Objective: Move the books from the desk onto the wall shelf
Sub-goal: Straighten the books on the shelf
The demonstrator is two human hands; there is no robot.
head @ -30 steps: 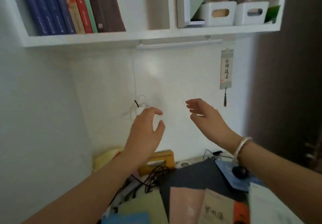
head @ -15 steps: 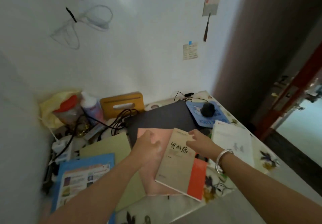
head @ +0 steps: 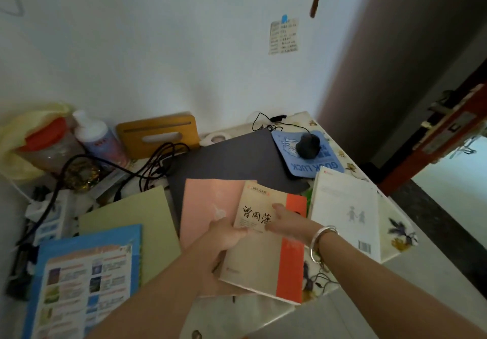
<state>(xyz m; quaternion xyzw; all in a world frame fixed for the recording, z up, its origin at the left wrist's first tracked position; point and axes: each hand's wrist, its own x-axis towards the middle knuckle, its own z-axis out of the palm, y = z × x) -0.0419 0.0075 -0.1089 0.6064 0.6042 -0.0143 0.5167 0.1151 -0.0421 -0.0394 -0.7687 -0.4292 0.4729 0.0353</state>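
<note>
Table [head: 400,236]: it has a flowery cover and is crowded with things.
Dark mat [head: 232,159]: flat in the middle of the table, partly under the books.
Blue book [head: 87,272]: lies flat at the near left.
Green book [head: 137,220]: lies flat, its near corner under the blue book.
Pink book [head: 208,201]: lies between the green book and the tan one, under the tan one.
Tan book [head: 266,254]: has an orange strip and dark letters; it lies on top of the pink book, near the front edge.
White book [head: 345,207]: lies flat on the right, just beside the tan book.
Mouse pad [head: 316,164]: blue, at the back right, with a dark mouse [head: 308,145] on it.
Yellow box [head: 158,133]: stands at the wall, with black cables [head: 147,164] in front of it.
Bottle [head: 97,138] and jar [head: 44,143]: stand in the back left corner.
Left hand [head: 224,236]: its fingers and thumb grip the left edge of the tan book.
Right hand [head: 287,220]: rests on the tan book's cover, fingers fairly flat; a silver bangle [head: 321,241] is on the wrist.
</note>
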